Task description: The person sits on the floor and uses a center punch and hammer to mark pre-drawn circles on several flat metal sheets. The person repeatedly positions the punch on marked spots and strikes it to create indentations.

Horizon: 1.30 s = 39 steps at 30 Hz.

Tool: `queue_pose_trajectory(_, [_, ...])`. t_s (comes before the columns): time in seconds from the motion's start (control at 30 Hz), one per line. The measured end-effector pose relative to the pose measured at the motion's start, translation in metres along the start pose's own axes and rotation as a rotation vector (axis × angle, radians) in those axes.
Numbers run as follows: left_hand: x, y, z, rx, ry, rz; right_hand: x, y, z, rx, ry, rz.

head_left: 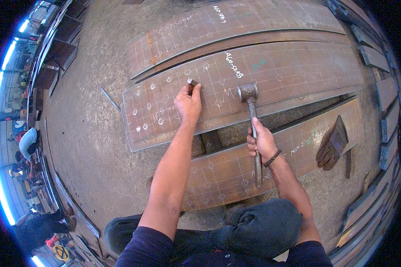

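My left hand [188, 103] pinches a short, dark metal punch [193, 82] over the middle steel plate [294, 60]. The punch leans, and its lower end is hidden behind my fingers. White chalk grid lines and several circled crossing points cover this plate, with hand-drawn marks among them. In my right hand [264, 141] is a steel hammer [247, 92], gripped partway along its metal handle. The hammer's head is to the right of the punch, apart from it, above the plate's near half.
Beyond lies another chalk-marked plate [272, 18]; a third plate [218, 167] is before my knees. A dark work glove [332, 146] rests on its right end. Stacked steel pieces [390, 95] line the right side. A thin rod [110, 97] is at left, with people [28, 143] farther off.
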State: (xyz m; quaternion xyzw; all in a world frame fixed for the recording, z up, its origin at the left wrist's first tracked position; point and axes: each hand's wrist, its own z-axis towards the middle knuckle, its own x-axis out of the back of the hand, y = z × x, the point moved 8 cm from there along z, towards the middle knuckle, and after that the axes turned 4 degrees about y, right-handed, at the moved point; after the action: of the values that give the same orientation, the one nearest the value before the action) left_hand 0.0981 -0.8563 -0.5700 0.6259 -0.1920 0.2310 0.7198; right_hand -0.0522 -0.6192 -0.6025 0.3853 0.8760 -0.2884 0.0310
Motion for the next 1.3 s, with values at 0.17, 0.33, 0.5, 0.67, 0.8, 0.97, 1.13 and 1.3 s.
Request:
queue_pose_trajectory(0.17, [-0.001,0.0,0.001,-0.015,-0.008,0.0,-0.001,-0.001,-0.001,-0.011,0.008,0.003])
queue_pose_trajectory(0.33, [-0.004,-0.001,0.001,-0.073,-0.012,-0.051,0.005,-0.002,0.002,0.075,0.057,-0.121])
queue_pose_trajectory(0.5, [-0.006,0.013,0.001,-0.317,-0.02,0.118,-0.019,-0.049,-0.014,0.766,0.313,-0.797])
queue_pose_trajectory(0.67, [-0.006,0.024,-0.001,-0.478,-0.005,0.086,-0.07,-0.109,-0.066,1.137,0.179,-0.77])
queue_pose_trajectory(0.8, [-0.008,0.024,0.0,-0.491,-0.019,0.092,-0.095,-0.147,-0.091,1.34,0.094,-0.631])
queue_pose_trajectory(0.97, [-0.008,0.023,0.001,-0.473,-0.047,0.106,-0.107,-0.126,-0.031,1.073,0.189,-1.006])
queue_pose_trajectory(1.13, [-0.003,0.023,0.004,-0.434,-0.104,0.158,-0.09,-0.104,0.001,0.892,0.182,-1.134])
queue_pose_trajectory(1.3, [0.032,-0.012,0.01,-0.034,-0.058,-0.215,-0.043,-0.045,-0.003,0.463,0.047,-0.603])
